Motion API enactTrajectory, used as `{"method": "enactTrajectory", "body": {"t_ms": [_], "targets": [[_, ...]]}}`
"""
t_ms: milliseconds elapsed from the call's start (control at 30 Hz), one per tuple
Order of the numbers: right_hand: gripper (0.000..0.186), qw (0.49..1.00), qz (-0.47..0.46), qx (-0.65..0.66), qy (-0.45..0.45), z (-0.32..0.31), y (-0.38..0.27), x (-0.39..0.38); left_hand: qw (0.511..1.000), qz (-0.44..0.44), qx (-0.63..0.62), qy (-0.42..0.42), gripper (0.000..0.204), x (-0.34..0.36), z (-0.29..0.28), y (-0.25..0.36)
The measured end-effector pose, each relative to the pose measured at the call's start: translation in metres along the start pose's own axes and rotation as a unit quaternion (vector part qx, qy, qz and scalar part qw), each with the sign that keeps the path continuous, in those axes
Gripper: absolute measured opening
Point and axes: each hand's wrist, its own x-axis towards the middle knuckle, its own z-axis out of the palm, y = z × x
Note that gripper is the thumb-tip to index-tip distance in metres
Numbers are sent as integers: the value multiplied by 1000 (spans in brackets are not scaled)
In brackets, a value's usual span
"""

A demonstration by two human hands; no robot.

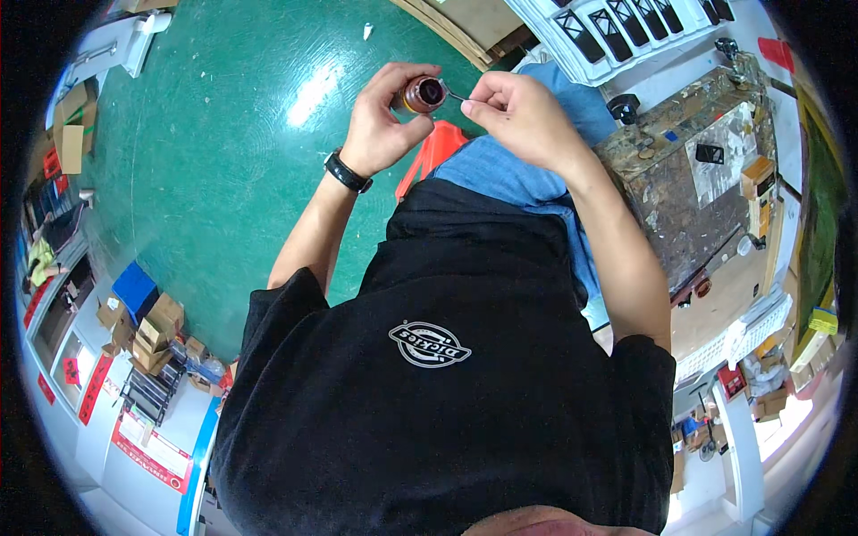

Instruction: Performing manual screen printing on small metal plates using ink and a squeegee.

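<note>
My left hand (375, 121), with a black watch on the wrist, is wrapped round a small brown bottle (411, 100). The bottle is tilted so that its round, dark mouth faces me. My right hand (527, 116) pinches a thin, metallic-looking stick (457, 96) between thumb and fingers. The stick's far end is at the right side of the bottle's rim; whether it reaches inside or only touches the rim, I cannot tell. Both hands are held up in front of me, over my jeans and the green floor.
A stained workbench (657, 188) stands on my right, with a small black object (710, 154) on it. Beyond it lies a white tray (545, 22) with several black parts. A red stool (438, 147) is below my hands. Cardboard boxes (156, 330) are piled at the left.
</note>
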Motion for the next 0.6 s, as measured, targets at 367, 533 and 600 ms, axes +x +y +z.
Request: {"method": "enactTrajectory", "body": {"t_ms": [367, 533, 600], "targets": [[14, 987, -33, -144, 66, 6, 2, -4, 998, 10, 68, 9, 58, 3, 6, 6], [17, 999, 19, 11, 46, 1, 9, 0, 998, -10, 56, 8, 58, 2, 4, 2], [21, 979, 78, 185, 23, -3, 13, 2, 999, -34, 37, -4, 61, 1, 2, 0]]}}
